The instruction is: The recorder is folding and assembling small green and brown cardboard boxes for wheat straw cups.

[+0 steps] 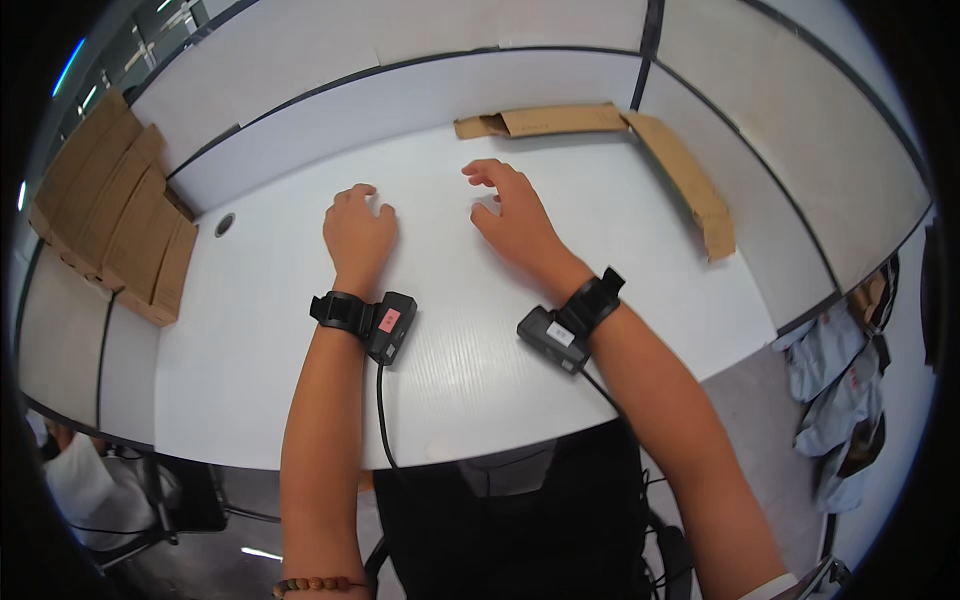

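Note:
My left hand (360,232) is over the middle-left of the white desk (470,400), its fingers curved and thumb apart, with nothing in it. To its right, my right hand (515,218) is open too, fingers loosely bent and spread from the thumb, holding nothing. A gap of bare desktop separates the two hands. Each wrist wears a black strap with a small black box: one box (392,328) at the left wrist with a pink label, another box (553,338) at the right with a white label. Cables run from both boxes toward me.
Folded cardboard pieces (565,121) lie along the back partition, and a long cardboard strip (680,180) follows the right one. Flattened brown boxes (120,210) lean at the far left, near a round cable hole (225,225). Grey plastic bags (835,380) are beyond the desk's right edge.

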`<state>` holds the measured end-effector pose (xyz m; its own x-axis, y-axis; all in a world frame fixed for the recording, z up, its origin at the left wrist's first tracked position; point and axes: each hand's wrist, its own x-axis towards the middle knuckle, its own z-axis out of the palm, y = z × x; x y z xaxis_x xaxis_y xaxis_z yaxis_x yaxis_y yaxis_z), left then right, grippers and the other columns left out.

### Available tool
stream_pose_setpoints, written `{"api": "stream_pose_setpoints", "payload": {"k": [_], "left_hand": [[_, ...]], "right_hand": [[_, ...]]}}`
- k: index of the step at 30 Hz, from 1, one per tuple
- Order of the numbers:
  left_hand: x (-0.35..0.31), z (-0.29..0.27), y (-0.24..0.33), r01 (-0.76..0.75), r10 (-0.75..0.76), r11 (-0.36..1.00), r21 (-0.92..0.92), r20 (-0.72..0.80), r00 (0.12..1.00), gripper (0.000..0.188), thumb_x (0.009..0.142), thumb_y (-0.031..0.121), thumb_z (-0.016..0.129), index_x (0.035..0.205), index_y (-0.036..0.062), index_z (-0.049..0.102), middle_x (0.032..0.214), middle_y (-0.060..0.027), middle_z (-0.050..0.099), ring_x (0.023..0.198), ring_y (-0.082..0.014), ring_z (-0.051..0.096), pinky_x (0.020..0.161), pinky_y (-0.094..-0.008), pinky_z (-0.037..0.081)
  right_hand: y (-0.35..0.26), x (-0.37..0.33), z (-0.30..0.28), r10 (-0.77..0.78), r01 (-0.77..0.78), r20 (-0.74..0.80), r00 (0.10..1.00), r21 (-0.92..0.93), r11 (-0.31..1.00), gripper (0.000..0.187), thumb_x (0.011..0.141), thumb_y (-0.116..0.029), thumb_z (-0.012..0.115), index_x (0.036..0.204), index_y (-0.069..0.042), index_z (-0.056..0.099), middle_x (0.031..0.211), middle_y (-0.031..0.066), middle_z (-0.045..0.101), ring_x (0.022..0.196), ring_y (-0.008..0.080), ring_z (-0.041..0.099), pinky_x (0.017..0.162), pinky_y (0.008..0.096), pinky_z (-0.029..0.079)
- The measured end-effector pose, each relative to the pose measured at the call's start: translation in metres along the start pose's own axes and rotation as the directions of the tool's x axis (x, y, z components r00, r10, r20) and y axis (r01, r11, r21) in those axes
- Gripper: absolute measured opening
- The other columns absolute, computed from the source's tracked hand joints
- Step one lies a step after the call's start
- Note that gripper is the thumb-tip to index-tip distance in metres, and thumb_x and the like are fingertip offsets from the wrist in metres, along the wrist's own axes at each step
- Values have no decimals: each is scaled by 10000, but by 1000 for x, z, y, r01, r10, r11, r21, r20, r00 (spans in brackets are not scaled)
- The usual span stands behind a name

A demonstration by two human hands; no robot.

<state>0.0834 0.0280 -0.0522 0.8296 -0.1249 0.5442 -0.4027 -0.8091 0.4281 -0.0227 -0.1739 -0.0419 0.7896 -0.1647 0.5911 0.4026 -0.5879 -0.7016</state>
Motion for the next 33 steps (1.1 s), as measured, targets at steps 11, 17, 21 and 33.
{"api": "stream_pose_setpoints", "payload": {"k": [11, 17, 21, 33], "left_hand": [[-9, 5, 14, -58, 65, 990, -126, 50, 997, 309, 841, 194, 625, 1117, 59, 662, 1240, -141, 602, 1220, -327, 504, 1068, -464, 357], [-10, 3, 15, -51, 50, 988, -143, -6, 999, 359, 814, 178, 643, 1156, 69, 644, 1214, -143, 612, 1201, -339, 520, 1062, -474, 365], [-12, 14, 15, -81, 72, 987, -137, -73, 995, 377, 797, 186, 648, 1159, 82, 640, 1183, -140, 623, 1168, -343, 541, 1041, -474, 388], [13, -13, 12, -76, -92, 571, -817, -155, 984, 348, 1042, 280, 506, 1279, 39, 587, 1260, -119, 597, 1090, -245, 580, 900, -370, 489]], "right_hand": [[15, 10, -12, 336, -338, -147, 930, 15, 941, 645, 845, -59, 599, 1466, -116, 434, 1348, 212, 550, 1150, 293, 579, 873, 379, 508], [43, 63, -34, 560, -478, -2, 828, 520, 708, 852, 867, 8, 574, 1606, -124, 170, 1246, 218, 537, 1058, 284, 640, 823, 319, 547], [55, 77, -51, 596, -538, 156, 788, 643, 545, 769, 945, 38, 490, 1597, -51, 93, 1311, 224, 493, 1161, 334, 614, 961, 347, 557], [-2, 22, -18, 163, -121, -70, 984, 405, 906, 416, 936, -194, 467, 1272, -20, 639, 1221, 58, 624, 1103, 163, 563, 895, 316, 483]]}}
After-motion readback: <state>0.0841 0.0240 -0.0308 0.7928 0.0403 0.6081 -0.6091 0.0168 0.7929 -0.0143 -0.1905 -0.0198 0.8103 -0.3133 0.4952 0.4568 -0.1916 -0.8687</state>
